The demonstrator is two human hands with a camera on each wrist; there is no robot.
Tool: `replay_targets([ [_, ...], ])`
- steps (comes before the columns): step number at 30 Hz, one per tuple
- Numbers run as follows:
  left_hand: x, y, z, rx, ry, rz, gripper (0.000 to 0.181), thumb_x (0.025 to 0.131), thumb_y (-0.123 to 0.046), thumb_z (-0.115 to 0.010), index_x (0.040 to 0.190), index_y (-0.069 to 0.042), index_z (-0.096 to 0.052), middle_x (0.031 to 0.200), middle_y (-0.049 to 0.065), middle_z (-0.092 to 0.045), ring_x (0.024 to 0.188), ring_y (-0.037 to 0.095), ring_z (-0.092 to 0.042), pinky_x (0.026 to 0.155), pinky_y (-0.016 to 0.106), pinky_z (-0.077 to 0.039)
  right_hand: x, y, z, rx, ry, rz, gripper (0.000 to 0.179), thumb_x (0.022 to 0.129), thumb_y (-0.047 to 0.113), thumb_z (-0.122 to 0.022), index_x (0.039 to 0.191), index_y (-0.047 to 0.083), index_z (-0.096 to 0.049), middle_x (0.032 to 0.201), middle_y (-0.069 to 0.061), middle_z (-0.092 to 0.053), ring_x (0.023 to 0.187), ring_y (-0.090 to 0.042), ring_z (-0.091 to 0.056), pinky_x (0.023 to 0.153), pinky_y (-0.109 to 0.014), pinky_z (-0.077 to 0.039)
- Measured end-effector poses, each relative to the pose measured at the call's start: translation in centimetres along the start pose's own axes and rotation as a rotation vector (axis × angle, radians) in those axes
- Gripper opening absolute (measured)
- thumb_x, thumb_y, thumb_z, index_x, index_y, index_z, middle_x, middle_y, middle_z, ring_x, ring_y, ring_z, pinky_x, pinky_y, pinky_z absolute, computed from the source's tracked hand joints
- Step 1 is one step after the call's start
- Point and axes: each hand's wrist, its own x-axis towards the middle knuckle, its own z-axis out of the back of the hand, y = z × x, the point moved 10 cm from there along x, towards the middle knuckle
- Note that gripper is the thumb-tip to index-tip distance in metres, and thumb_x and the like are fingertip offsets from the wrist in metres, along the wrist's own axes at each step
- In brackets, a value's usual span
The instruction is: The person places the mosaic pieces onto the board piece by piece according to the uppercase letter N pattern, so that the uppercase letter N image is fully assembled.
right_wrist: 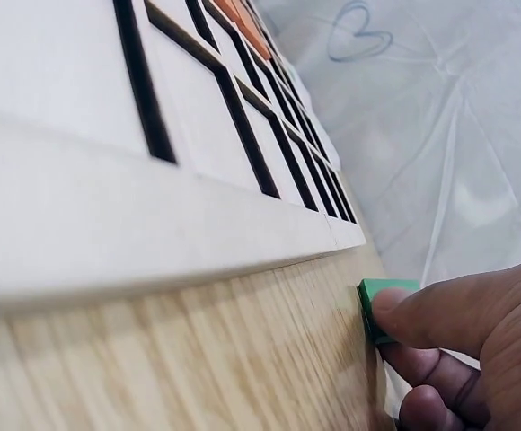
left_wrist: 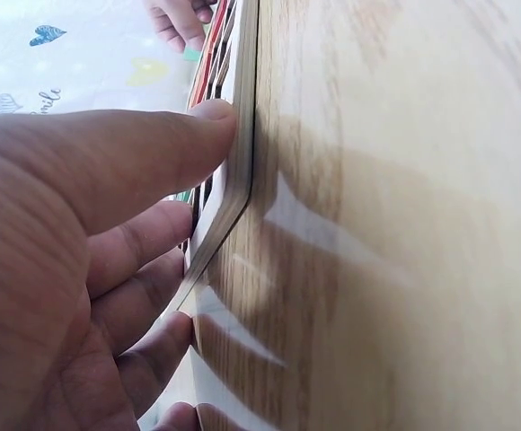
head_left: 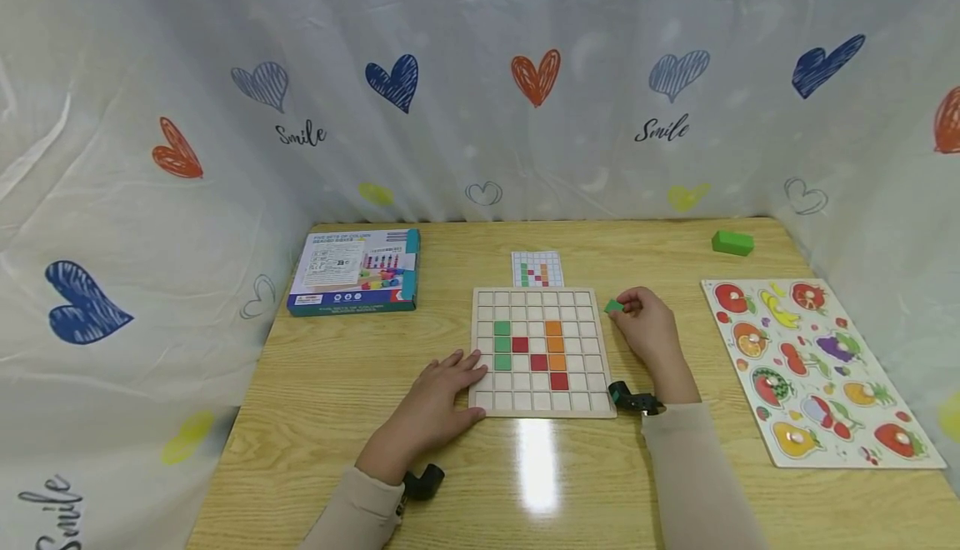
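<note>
A wooden grid board [head_left: 540,413] lies in the middle of the table with square tiles in some cells. A column of green tiles [head_left: 502,346] is toward its left, red tiles [head_left: 539,362] run in a diagonal, and orange tiles [head_left: 554,345] stand in a column. My left hand [head_left: 435,396] rests along the board's left edge, fingers extended and thumb near the lower corner. Beyond the right edge my right hand [head_left: 648,329] pinches a green square tile [right_wrist: 400,285] between thumb and fingers, apart from the board. A printed pattern card [head_left: 537,258] lies just behind the board.
A boxed toy set [head_left: 352,271] sits at the back left. On the right lies a fruit puzzle board [head_left: 817,383], with a green block [head_left: 732,242] behind it. A printed curtain [head_left: 480,142] encloses the table's back and sides.
</note>
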Motion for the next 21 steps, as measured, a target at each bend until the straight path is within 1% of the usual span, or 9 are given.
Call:
replay_targets([
  [3, 0.0, 0.0, -0.1, -0.003, 0.001, 0.000, 0.064, 0.100, -0.033, -0.080, 0.159, -0.018, -0.060, 0.175, -0.002, -0.042, 0.168, 0.033, -0.028, 0.137, 0.062, -0.018, -0.1, -0.1, 0.1, -0.003, -0.006, 0.011, 0.025, 0.105, 0.018, -0.072, 0.122, 0.001, -0.068, 0.110, -0.017, -0.069, 0.092, -0.028, -0.060, 0.078, -0.035, -0.049],
  [6, 0.0, 0.0, -0.2, -0.004, 0.001, -0.005, 0.064, 0.100, -0.032, -0.080, 0.158, -0.017, -0.060, 0.174, -0.002, -0.042, 0.167, 0.033, -0.029, 0.137, 0.062, -0.018, -0.2, -0.2, 0.3, 0.012, -0.032, 0.014, 0.024, 0.106, 0.020, -0.070, 0.121, 0.002, -0.069, 0.111, -0.017, -0.071, 0.094, -0.026, -0.062, 0.079, -0.031, -0.049],
  [9, 0.0, 0.0, -0.2, -0.008, 0.002, -0.006, 0.064, 0.100, -0.032, -0.080, 0.158, -0.017, -0.060, 0.174, -0.001, -0.042, 0.167, 0.033, -0.029, 0.137, 0.062, -0.018, -1.0, 0.5, 0.4, 0.082, -0.076, 0.003, 0.022, 0.108, 0.020, -0.069, 0.121, 0.003, -0.072, 0.113, -0.016, -0.072, 0.092, -0.021, -0.061, 0.075, -0.025, -0.050],
  [11, 0.0, 0.0, -0.1, -0.007, 0.002, -0.003, 0.064, 0.100, -0.033, -0.080, 0.159, -0.017, -0.060, 0.174, -0.002, -0.042, 0.167, 0.033, -0.028, 0.137, 0.062, -0.018, -1.8, 1.8, -0.2, 0.151, -0.073, 0.012, 0.020, 0.108, 0.019, -0.069, 0.120, 0.003, -0.072, 0.114, -0.016, -0.073, 0.087, -0.019, -0.058, 0.069, -0.023, -0.049],
  [13, -0.1, 0.0, 0.0, -0.005, 0.000, -0.001, 0.064, 0.100, -0.033, -0.081, 0.159, -0.018, -0.060, 0.175, -0.002, -0.041, 0.167, 0.032, -0.028, 0.138, 0.061, -0.018, -2.8, 3.7, -1.4, 0.192, -0.033, 0.033, 0.019, 0.107, 0.020, -0.071, 0.119, 0.005, -0.073, 0.114, -0.014, -0.074, 0.083, -0.018, -0.055, 0.063, -0.023, -0.047],
  [15, -0.1, 0.0, 0.1, 0.003, -0.005, -0.001, 0.065, 0.100, -0.032, -0.081, 0.159, -0.018, -0.059, 0.175, -0.002, -0.041, 0.167, 0.032, -0.029, 0.137, 0.061, -0.018, -3.9, 5.8, -3.3, 0.208, 0.041, 0.074, 0.016, 0.106, 0.019, -0.074, 0.116, 0.007, -0.074, 0.112, -0.013, -0.074, 0.079, -0.019, -0.054, 0.060, -0.024, -0.046],
  [18, -0.1, 0.0, 0.2, 0.008, -0.007, -0.005, 0.065, 0.100, -0.032, -0.082, 0.159, -0.018, -0.059, 0.175, -0.002, -0.041, 0.167, 0.032, -0.029, 0.137, 0.061, -0.019, -5.6, 8.3, -6.6, 0.176, 0.135, 0.136, 0.012, 0.103, 0.017, -0.077, 0.112, 0.009, -0.075, 0.103, -0.007, -0.075, 0.077, -0.018, -0.056, 0.061, -0.024, -0.047],
  [21, 0.0, 0.0, 0.2, 0.010, -0.008, -0.011, 0.064, 0.099, -0.032, -0.082, 0.158, -0.017, -0.060, 0.174, -0.001, -0.042, 0.167, 0.033, -0.030, 0.137, 0.062, -0.019, -7.1, 9.9, -9.5, 0.151, 0.204, 0.188, 0.007, 0.101, 0.013, -0.078, 0.107, 0.012, -0.077, 0.095, -0.002, -0.075, 0.075, -0.016, -0.058, 0.062, -0.024, -0.048],
])
